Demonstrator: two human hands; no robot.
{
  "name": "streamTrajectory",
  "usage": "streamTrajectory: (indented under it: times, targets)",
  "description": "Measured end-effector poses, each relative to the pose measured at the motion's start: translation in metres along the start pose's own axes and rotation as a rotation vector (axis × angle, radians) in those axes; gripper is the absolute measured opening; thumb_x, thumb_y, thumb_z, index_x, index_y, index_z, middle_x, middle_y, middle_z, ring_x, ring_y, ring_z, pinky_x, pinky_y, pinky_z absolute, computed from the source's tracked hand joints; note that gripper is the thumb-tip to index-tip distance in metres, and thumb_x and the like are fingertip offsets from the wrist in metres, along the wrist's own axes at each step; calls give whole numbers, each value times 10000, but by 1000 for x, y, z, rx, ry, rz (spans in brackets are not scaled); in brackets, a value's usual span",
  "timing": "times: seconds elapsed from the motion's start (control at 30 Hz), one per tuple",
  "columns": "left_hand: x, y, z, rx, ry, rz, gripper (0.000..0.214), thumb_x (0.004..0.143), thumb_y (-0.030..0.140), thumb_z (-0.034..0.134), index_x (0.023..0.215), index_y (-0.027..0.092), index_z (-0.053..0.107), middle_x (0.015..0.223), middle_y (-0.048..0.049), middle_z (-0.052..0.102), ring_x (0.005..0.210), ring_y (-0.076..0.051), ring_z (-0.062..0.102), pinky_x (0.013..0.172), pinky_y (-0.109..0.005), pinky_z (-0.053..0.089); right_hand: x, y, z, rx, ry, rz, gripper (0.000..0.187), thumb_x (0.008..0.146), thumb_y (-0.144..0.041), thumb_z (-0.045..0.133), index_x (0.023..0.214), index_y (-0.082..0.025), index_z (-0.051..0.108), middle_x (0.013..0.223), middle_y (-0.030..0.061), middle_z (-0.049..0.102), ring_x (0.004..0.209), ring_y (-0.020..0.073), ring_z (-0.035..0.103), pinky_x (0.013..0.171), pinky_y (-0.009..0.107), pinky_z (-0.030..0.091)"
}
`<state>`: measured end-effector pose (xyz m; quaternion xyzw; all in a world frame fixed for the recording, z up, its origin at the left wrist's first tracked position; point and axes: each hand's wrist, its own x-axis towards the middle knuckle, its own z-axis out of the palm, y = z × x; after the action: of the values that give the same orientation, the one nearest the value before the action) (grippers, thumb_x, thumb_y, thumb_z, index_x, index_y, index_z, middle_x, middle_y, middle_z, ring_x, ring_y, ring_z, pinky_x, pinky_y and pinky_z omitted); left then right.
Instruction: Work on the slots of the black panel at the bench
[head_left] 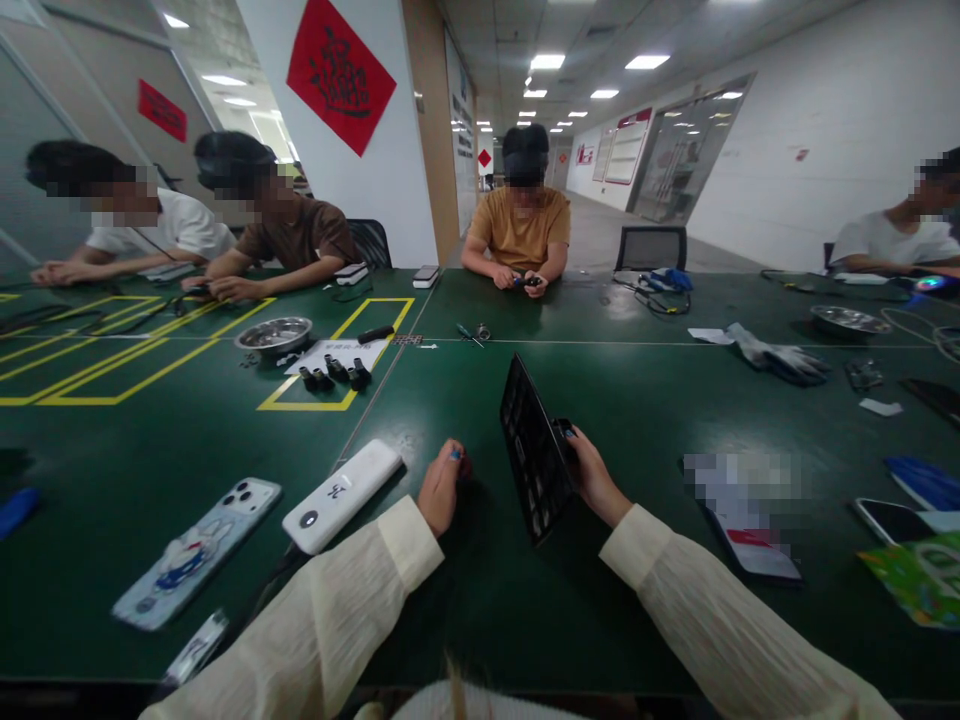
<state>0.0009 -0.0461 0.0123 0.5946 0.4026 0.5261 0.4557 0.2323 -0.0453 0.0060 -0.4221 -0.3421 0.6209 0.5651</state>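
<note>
My right hand (598, 478) is closed on the back of a thin black rectangular panel (534, 450) that stands tilted above the green table. Darker rectangular patches show on its face; I cannot tell its kind. To the left of it, my left hand (442, 487) is curled shut close over the table, apart from the panel. A dark reddish bit shows by its fingertips, too small to name. Beside my left forearm lie a white power bank (343, 497) with a cable and a phone in a light blue cartoon case (196, 553).
Black cylindrical parts (337, 374) rest by a paper sheet near a metal bowl (274, 334). A screwdriver (470, 336) lies beyond the panel. Right of me are another phone (742, 520), a green packet (919, 580) and gloves (776, 355). Several people sit around the table.
</note>
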Motion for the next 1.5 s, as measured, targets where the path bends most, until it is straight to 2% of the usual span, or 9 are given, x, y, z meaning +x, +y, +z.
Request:
streamTrajectory:
  times: [0.23,0.37,0.47,0.7,0.93,1.13,1.33,1.4,1.5]
  targets:
    - [22,-10,21,218,-1,25,135,859,309,382,858,197,458,708,22,443,669,-126,413,665,-245,334,1,6,0,145,51,9,352,677,-353,622,1009,-244,576,901,2,652,801,207,598,635,301,470]
    - [31,-14,22,323,-193,91,185,872,324,353,859,191,481,798,-14,491,757,-146,451,721,-275,352,-3,7,2,206,-1,52,370,660,-370,644,1008,-252,601,976,15,647,885,227,589,725,345,469]
    - [32,-15,15,437,-312,188,228,875,333,348,801,192,511,778,-31,497,753,-162,444,726,-299,348,-6,7,6,189,-25,74,379,644,-351,657,1008,-263,605,952,15,650,848,225,598,713,353,472]
    - [25,-15,13,639,-182,235,244,895,305,271,823,198,478,752,-33,475,708,-169,415,688,-316,310,-11,6,12,178,-45,112,402,625,-353,661,1015,-281,591,977,22,641,892,247,594,681,362,483]
    - [23,-11,19,805,-272,290,244,895,274,255,883,188,483,820,-58,505,753,-183,423,707,-337,303,-8,11,9,155,-36,111,452,634,-361,658,1066,-271,558,990,28,637,891,249,595,655,345,486]
    - [23,-14,21,808,-351,312,242,893,279,261,884,183,483,818,-57,505,768,-183,434,716,-326,327,-6,14,8,150,-65,96,440,641,-345,656,1060,-269,546,958,26,640,850,242,596,577,314,462]
    - [29,-8,5,652,-161,257,192,873,265,305,875,201,486,792,-43,485,746,-178,429,711,-316,333,-6,13,5,127,-46,101,424,638,-362,647,1045,-280,559,961,25,628,839,232,589,622,332,463]
    - [32,-5,-5,666,-208,303,154,848,250,357,858,203,503,794,-48,490,756,-185,431,720,-318,332,-6,11,5,127,-46,110,406,636,-357,647,1028,-287,568,936,15,629,812,223,591,623,333,462]
    - [35,0,-15,791,-375,371,149,797,221,423,880,201,545,820,-69,511,784,-205,438,722,-329,327,-6,10,7,144,-38,108,387,622,-336,651,1000,-287,581,878,5,632,747,211,592,590,323,457]
